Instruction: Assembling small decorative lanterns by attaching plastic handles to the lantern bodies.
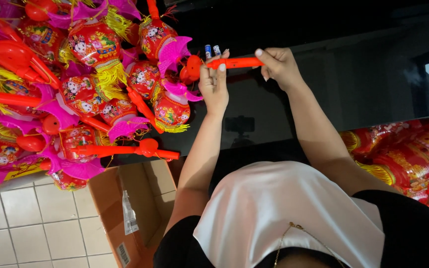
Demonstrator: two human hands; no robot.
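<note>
Both hands hold one red plastic lantern handle (235,63) level above a glossy black table (353,84). My left hand (214,85) grips its left part, near the round red knob (192,68). At the handle's right end, my right hand (279,66) pinches it with the fingertips. Two small batteries (211,50) lie on the table just beyond the handle. A red and pink lantern (171,106) with yellow fringe lies right beside my left hand.
A big heap of red and pink toy lanterns (75,84) with red handles fills the table's left side. More red lanterns (403,154) sit at the right. An open cardboard box (125,213) stands on the tiled floor (31,228) below the table edge.
</note>
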